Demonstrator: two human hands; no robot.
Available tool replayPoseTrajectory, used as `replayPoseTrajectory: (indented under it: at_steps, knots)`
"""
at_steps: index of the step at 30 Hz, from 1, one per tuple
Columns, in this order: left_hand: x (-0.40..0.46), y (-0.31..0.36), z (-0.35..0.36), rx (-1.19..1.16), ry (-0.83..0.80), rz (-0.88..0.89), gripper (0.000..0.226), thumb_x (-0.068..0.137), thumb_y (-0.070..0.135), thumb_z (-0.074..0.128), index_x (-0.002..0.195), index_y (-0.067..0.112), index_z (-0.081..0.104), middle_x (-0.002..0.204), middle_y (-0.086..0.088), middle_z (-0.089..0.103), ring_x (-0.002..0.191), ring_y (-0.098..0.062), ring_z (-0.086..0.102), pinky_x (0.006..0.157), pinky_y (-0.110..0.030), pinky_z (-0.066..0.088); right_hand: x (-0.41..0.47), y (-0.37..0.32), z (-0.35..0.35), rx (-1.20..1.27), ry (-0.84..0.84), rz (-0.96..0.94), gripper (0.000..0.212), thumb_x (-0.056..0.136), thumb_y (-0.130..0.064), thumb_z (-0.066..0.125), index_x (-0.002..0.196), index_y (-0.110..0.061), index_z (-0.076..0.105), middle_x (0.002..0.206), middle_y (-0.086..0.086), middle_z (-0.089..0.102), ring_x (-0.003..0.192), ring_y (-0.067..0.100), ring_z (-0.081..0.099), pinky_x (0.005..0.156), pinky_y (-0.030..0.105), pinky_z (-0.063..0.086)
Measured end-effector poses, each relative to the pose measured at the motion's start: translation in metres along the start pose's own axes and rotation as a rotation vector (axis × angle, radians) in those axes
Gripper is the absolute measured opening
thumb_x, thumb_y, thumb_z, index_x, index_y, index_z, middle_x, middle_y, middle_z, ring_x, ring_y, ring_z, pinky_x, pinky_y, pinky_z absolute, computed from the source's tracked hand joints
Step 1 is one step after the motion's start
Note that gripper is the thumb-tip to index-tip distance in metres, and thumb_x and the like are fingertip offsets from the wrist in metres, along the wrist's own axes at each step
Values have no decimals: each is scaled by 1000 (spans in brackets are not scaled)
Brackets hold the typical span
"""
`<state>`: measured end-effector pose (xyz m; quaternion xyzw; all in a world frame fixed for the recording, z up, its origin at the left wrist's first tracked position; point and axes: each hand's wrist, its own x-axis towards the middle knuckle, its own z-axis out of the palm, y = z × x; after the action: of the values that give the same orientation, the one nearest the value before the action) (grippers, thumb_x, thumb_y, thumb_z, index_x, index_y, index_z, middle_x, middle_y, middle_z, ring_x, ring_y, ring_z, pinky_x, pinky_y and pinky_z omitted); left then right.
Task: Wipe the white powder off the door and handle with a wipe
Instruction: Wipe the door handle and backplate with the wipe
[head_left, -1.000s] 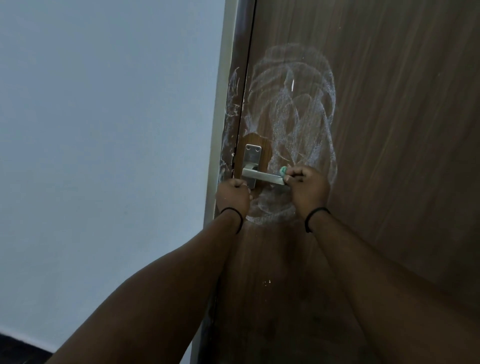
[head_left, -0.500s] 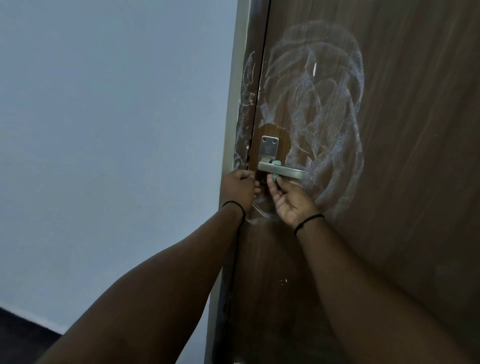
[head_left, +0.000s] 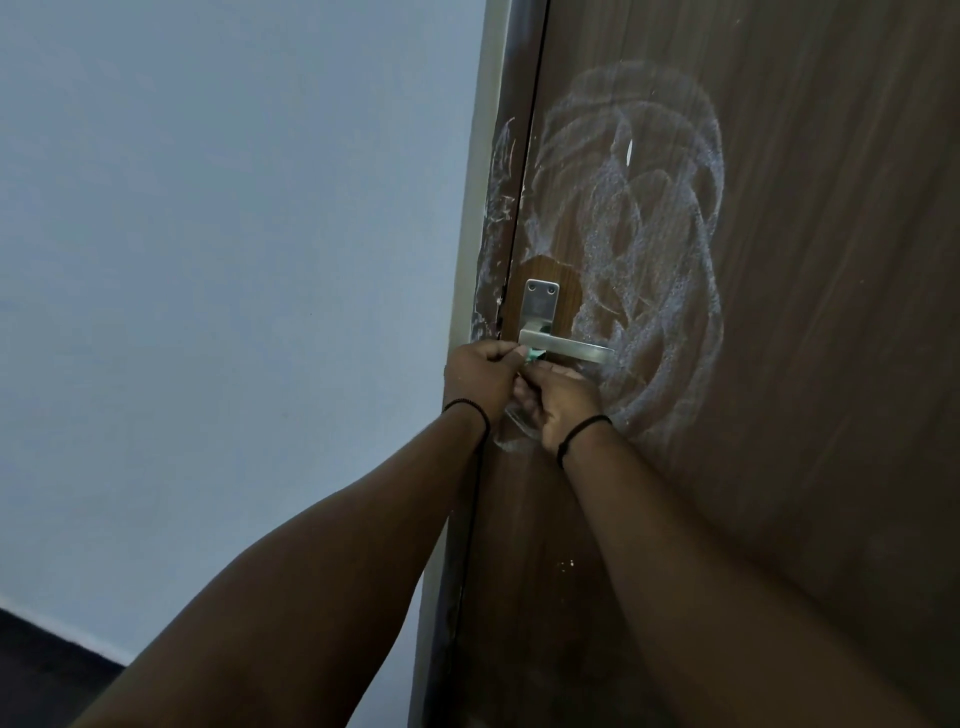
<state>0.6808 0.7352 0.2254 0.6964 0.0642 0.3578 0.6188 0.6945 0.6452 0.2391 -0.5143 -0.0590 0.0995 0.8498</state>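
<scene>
Head view: the handle (head_left: 566, 347) juts right from its plate (head_left: 541, 304) on the door (head_left: 779, 467). Just under the handle's left end, the left hand (head_left: 480, 374) and right hand (head_left: 563, 402) meet, both with curled fingers pinching the teal wipe (head_left: 534, 356), which touches the handle's underside. Powder (head_left: 644, 244) swirls above and right of the handle, and streaks the frame (head_left: 496, 208) to its left.
</scene>
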Motion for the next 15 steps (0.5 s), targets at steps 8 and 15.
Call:
replayPoseTrajectory:
  at_steps: [8,15]
  knots:
    - [-3,-8,2,130,18,71,12,84,26,72,94,23,77,72,17,71,68,2,68,70,-23,57,3,-3,-3,-113,57,-63,20,91,-1,62,110,5,64,53,3,60,35,2,53,33,14,39]
    - [10,5,12,48,290,-15,8,87,22,69,92,24,75,83,7,74,77,-12,69,76,-34,59,12,5,-17,-289,-12,-58,9,95,-1,53,103,-4,56,73,11,63,52,12,60,45,21,53]
